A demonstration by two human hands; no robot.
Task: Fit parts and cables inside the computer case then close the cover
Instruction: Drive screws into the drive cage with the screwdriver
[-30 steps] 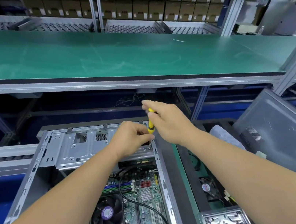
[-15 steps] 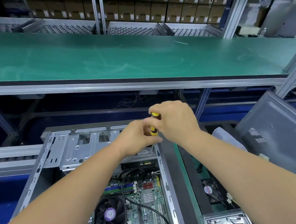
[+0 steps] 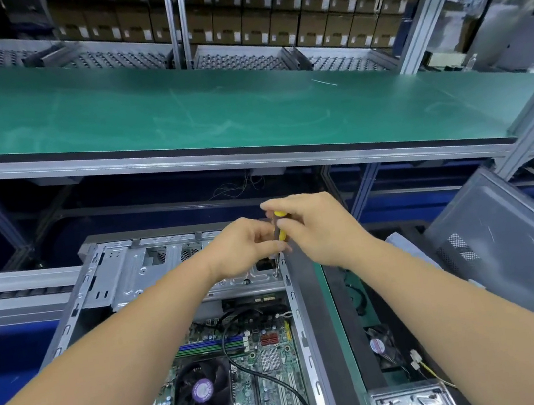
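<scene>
- Centre frame, both your hands, left hand (image 3: pixel 244 247) and right hand (image 3: pixel 311 227), grasp a yellow screwdriver (image 3: pixel 280 229).
- Below, the open computer case (image 3: pixel 77 310) holds a circuit board (image 3: pixel 277 374), fan (image 3: pixel 202 392) and black cable (image 3: pixel 271 380).

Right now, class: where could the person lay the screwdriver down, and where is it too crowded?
Free: the long green shelf mat above the case, between its grey front rail and the perforated metal trays. Crowded: the open grey computer case, full of motherboard, black fan and cable; the narrow green strip beside it borders a loose fan.
</scene>
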